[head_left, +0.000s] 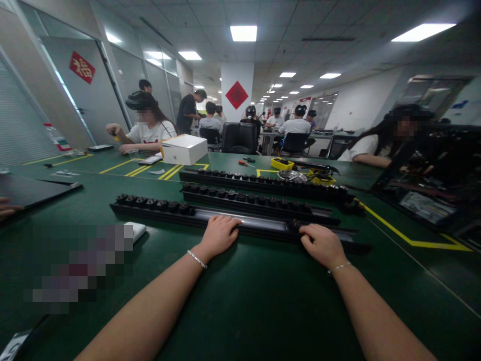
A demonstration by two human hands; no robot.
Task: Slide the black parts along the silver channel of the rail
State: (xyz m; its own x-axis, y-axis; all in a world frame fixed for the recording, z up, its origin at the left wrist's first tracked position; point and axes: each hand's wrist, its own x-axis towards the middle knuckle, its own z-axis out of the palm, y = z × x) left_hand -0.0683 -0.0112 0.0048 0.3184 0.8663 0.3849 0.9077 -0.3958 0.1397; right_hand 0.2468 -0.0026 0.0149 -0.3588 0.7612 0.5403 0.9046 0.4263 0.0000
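Three long black rails lie across the green table. On the nearest rail (210, 216) a row of small black knobs (154, 203) fills its left part, and a bare silver channel runs along its middle. My left hand (219, 234) rests flat on that rail, fingers over the silver channel. My right hand (322, 244) presses on the same rail farther right, its fingertips at a single black knob (294, 225). Each wrist wears a thin bracelet. The middle rail (255, 199) and far rail (263, 181) carry knobs along most of their length.
A white box (184, 149), a yellow tray (282, 163), a metal bowl (292, 175) and a screwdriver (246, 162) lie beyond the rails. A white block (136, 230) sits near left. Another person's fingers (6, 207) touch a dark panel at far left. Several people sit at tables behind.
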